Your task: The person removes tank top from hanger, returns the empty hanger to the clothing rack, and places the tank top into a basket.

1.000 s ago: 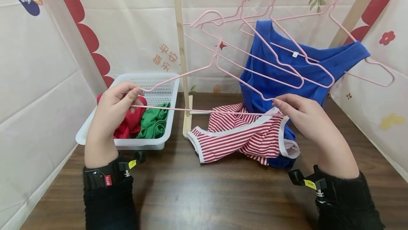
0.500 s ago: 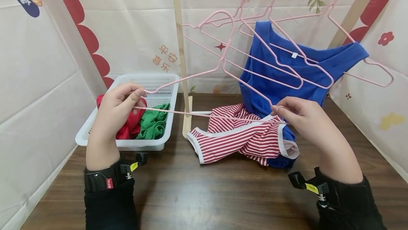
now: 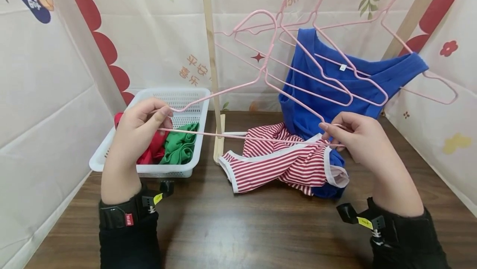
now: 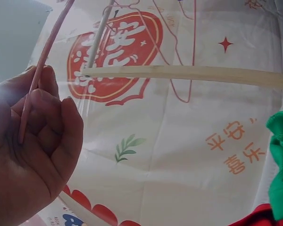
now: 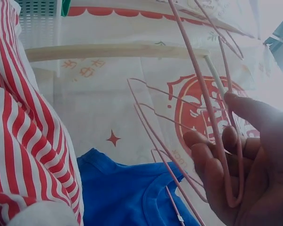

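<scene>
A pink wire clothes hanger [image 3: 266, 66] is held up between my two hands, its hook pointing up. My left hand [image 3: 138, 130] pinches the left end, near where shoulder and bottom bar meet. At the other end, my right hand [image 3: 359, 146] grips the right corner; the right wrist view shows the fingers curled round the bent wire [image 5: 210, 113]. Behind and below the hanger, a red-and-white striped sleeveless top [image 3: 275, 171] lies crumpled on the table, partly over blue cloth. A blue sleeveless top [image 3: 298, 107] hangs from another pink hanger on the right.
A white perforated basket [image 3: 196, 153] with red cloth and green cloth [image 3: 179, 144] stands at the left. A wooden rack post [image 3: 212, 61] rises behind the held hanger. Several pink hangers [image 3: 335, 90] hang at the right. Printed fabric walls surround the brown table [image 3: 238, 227].
The hanger has turned between my hands, its hook swinging rightward. My right hand has shifted slightly right and down, fingers further round the corner. My left hand stays nearly in place.
</scene>
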